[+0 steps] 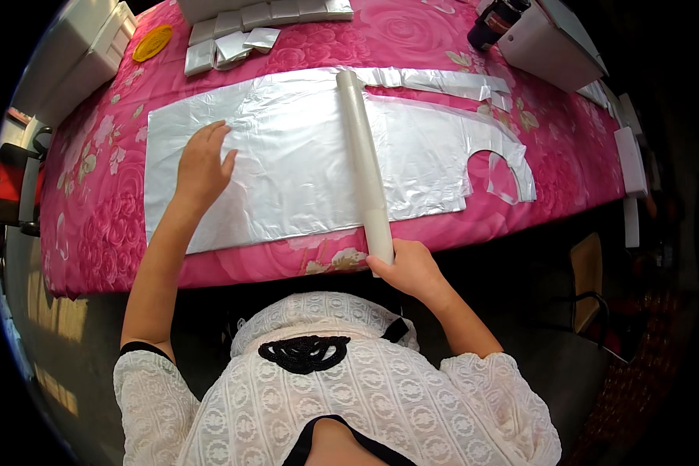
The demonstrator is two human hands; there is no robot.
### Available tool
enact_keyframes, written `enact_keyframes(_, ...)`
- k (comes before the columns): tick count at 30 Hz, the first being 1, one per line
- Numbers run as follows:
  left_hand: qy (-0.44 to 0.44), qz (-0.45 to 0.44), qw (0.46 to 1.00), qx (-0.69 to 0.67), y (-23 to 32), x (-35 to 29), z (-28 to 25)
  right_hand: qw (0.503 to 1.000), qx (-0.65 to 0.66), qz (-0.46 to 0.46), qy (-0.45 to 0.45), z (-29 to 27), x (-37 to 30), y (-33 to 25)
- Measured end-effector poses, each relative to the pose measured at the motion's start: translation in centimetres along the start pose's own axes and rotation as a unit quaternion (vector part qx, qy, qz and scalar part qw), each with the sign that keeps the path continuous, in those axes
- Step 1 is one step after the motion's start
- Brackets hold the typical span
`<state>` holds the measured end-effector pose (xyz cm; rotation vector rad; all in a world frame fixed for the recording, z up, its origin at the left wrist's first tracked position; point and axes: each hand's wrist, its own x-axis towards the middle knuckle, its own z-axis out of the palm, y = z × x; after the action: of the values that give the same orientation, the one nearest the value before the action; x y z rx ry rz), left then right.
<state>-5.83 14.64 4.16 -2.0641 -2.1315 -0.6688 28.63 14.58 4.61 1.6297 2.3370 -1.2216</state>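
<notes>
A whitish, translucent plastic bag with cut-out handles [287, 171] lies spread flat across the table, its handle end at the right. Across its middle rests a long pale tube [363, 155], running from the far edge of the bag to the table's near edge. My right hand [412, 268] grips the tube's near end, thumb on top. Over the left part of the bag is my left hand [203, 165], palm down with fingers stretched and thumb apart, holding nothing. Whether it presses on the plastic I cannot tell.
A pink flowered cloth [109, 225] covers the table. Folded silvery-white packets [229, 46] sit at the back, near a yellow oval item [152, 43]. White boxes [78, 62] stand far left; a dark bottle [495, 23] and white box [553, 46] stand back right. A chair [586, 272] is beyond the right side.
</notes>
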Motion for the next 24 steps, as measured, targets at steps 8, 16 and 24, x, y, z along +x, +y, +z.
enact_keyframes(8, -0.068, 0.062, 0.979, -0.181, 13.1, 0.0, 10.1, 0.999, 0.033, 0.020, -0.024, -0.5, -0.4, 0.6)
enact_keyframes(16, -0.110, 0.059, 0.989, -0.079, 14.1, -0.5, 10.9, 0.993, -0.021, -0.006, -0.114, -2.0, 1.5, 1.0)
enact_keyframes(24, -0.123, 0.062, 0.989, -0.053, 14.1, -0.6, 11.2, 0.995, -0.041, -0.053, 0.074, -6.3, 15.2, -3.2)
